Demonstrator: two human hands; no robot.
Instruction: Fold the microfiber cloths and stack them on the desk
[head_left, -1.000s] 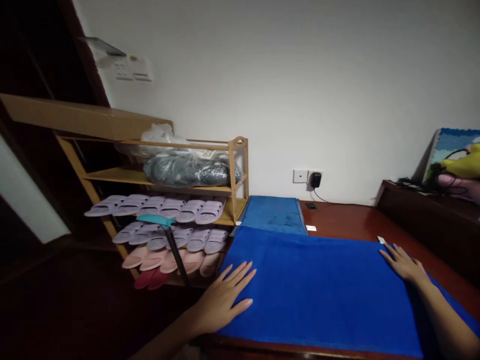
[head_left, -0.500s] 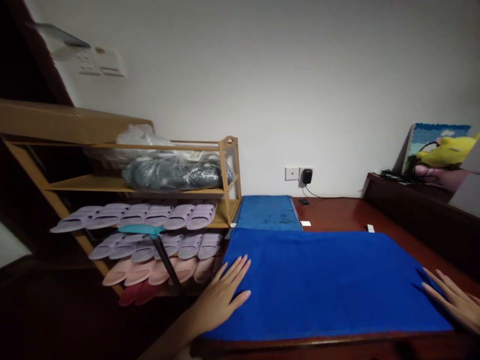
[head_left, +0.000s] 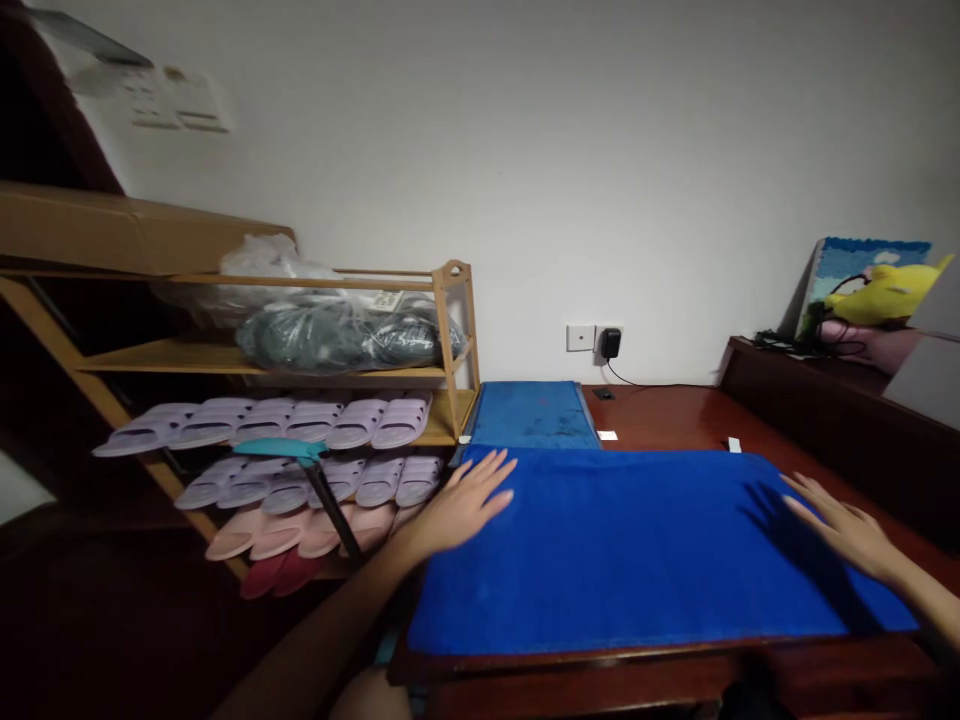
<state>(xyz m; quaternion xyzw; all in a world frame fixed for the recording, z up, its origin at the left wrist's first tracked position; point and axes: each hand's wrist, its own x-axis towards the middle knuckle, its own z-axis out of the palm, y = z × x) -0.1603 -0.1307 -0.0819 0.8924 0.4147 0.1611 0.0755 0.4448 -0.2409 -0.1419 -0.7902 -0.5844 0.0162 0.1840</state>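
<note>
A bright blue cloth [head_left: 637,560] lies spread flat over the dark red wooden table, reaching its front edge. My left hand [head_left: 469,500], fingers stretched out, is at the cloth's left side near the far left corner; whether it presses on the fabric I cannot tell. Over the right side hovers my right hand [head_left: 840,525], its fingers apart and holding nothing. Its shadow falls on the cloth to its left. Behind the far edge lies a second, duller blue cloth [head_left: 532,415], partly covered by the bright one.
On the left stands a wooden rack [head_left: 454,350] with several slippers [head_left: 281,420] and plastic-wrapped items. A teal-topped handle [head_left: 281,448] rises before it. A black plug [head_left: 611,343] sits in the wall. At right, a yellow plush toy [head_left: 877,295] rests on a dark ledge.
Both hands have moved away from me toward the far edge of the bright blue cloth. My right hand has also come further left and into fuller view. The camera view has shifted slightly.
</note>
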